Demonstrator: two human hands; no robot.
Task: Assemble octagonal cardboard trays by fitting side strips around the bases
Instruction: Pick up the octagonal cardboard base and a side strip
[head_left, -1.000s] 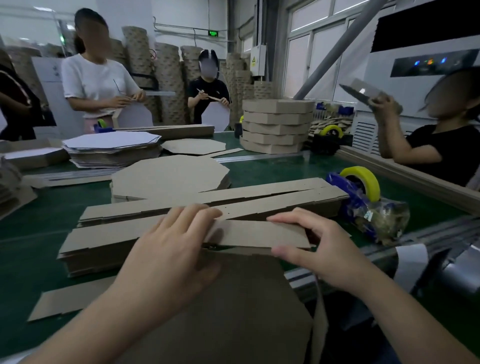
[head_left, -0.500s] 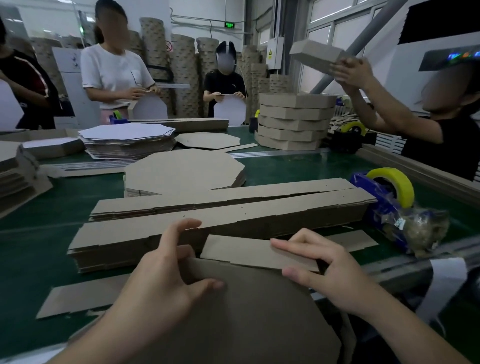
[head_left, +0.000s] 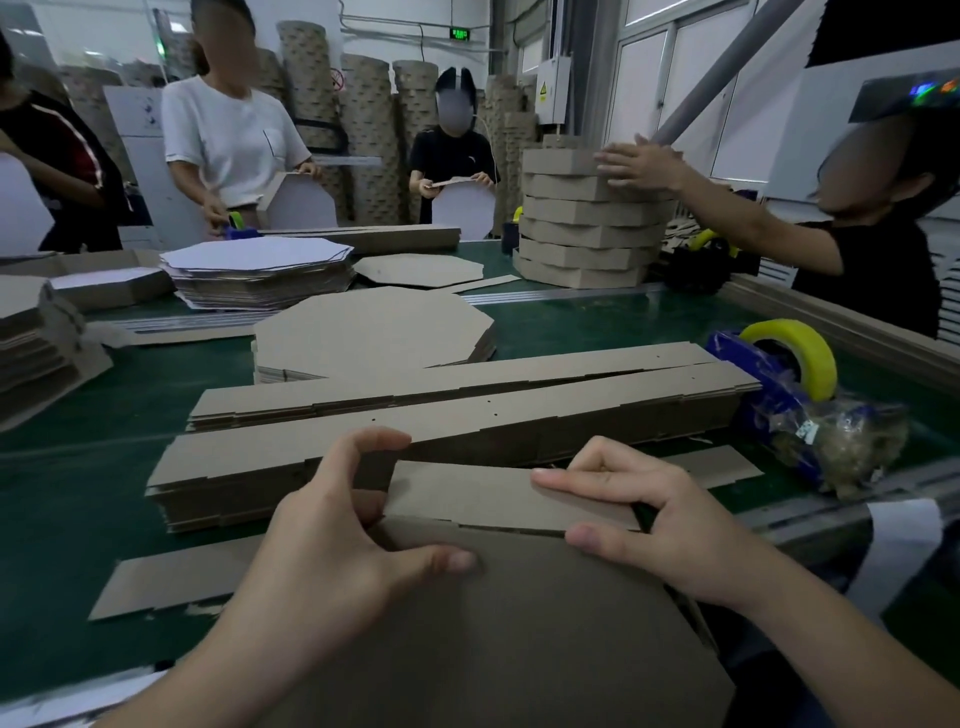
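Cardboard base (head_left: 519, 639), octagonal, sits at the near edge of the green table (head_left: 78, 493). Its far edge lies btwn both hands. Side strip (head_left: 498, 496) runs L-to-R along that far edge, long axis parallel to the table's near edge, one panel touching the base.

L hand (head_left: 332, 551) hooks its index over the panel's L end, thumb pressed on the base. R hand (head_left: 660, 530) lays its index along the panel's top, thumb on the base edge. Both pinch strip to base, narrow grip.

Next move prob. turns on the flat runs past each hand: one toward the near-L corner, one toward the tape dispenser (head_left: 779, 374). Each hand is nearer its own side.

Can't tell if those flat pieces are one w/ the held panel, since the hands cover the joins. Base's near part is cut off at frame bottom. Any tabs or slots under the thumbs aren't visible. Spare strip stack (head_left: 467, 431) lies just behind the hands, same axis.
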